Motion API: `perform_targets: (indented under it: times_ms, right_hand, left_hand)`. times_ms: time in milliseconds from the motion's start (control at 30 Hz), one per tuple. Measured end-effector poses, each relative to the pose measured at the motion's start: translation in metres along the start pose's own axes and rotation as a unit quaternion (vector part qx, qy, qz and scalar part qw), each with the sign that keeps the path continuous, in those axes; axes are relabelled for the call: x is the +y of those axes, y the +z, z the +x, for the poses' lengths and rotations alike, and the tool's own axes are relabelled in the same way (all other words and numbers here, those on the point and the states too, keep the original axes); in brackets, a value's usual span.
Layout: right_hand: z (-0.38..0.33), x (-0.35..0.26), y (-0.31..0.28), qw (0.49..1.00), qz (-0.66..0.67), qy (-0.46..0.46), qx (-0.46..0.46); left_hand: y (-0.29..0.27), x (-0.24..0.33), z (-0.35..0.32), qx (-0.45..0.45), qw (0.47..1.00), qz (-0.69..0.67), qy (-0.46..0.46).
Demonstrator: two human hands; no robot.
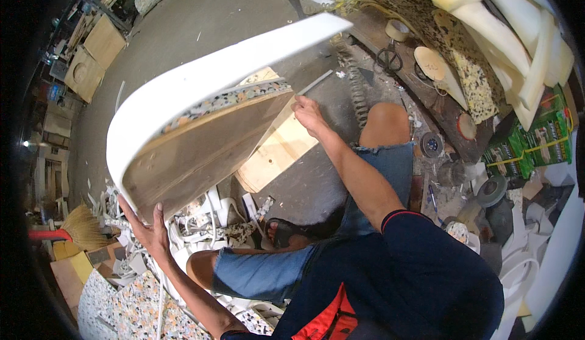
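A wooden board (207, 151), tilted up in front of me, carries a layer of speckled foam (225, 101) along its upper edge. A long white foam strip (201, 71) curves round the board's far and left sides, its free end sticking out at the upper right. My left hand (149, 231) grips the lower left corner, thumb on the wood and fingers at the strip's outer side. At the board's right edge my right hand (309, 115) is closed on it. Beneath stands a pale wooden piece (280, 154), partly hidden by the board.
Foam scraps (213, 218) litter the floor round my feet. A broom (82, 227) and speckled foam sheets (146, 303) lie at the left. To the right are a coiled hose (358, 93), a tape roll (397, 30), green packages (542, 145) and large cream foam pieces (518, 41).
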State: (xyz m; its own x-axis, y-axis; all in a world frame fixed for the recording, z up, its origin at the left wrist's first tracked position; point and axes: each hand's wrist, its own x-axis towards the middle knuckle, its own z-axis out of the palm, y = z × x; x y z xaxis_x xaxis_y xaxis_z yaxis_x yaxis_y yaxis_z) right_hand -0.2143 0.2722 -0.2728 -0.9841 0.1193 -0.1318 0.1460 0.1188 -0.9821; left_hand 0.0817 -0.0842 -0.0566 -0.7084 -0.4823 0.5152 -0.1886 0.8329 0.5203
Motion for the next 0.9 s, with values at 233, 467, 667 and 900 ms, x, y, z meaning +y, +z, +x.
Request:
perform_targets:
  times_ms: [233,467,667,900]
  right_hand:
    - [-0.011,-0.052,0.004,0.995,-0.006,-0.014,-0.099]
    - [0.020,-0.171,-0.020,0.974,-0.104,-0.188,-0.068]
    - [0.040,-0.202,-0.064,0.964,-0.172,-0.201,-0.032]
    - [0.074,-0.139,-0.092,0.977,-0.113,-0.130,-0.125]
  left_hand:
    - [-0.015,-0.030,0.000,0.011,0.981,-0.153,-0.117]
    - [0.021,-0.053,-0.037,0.065,0.970,-0.191,-0.136]
    - [0.132,-0.043,-0.072,0.074,0.944,-0.258,-0.191]
    - [0.174,-0.021,-0.098,0.058,0.906,-0.333,-0.255]
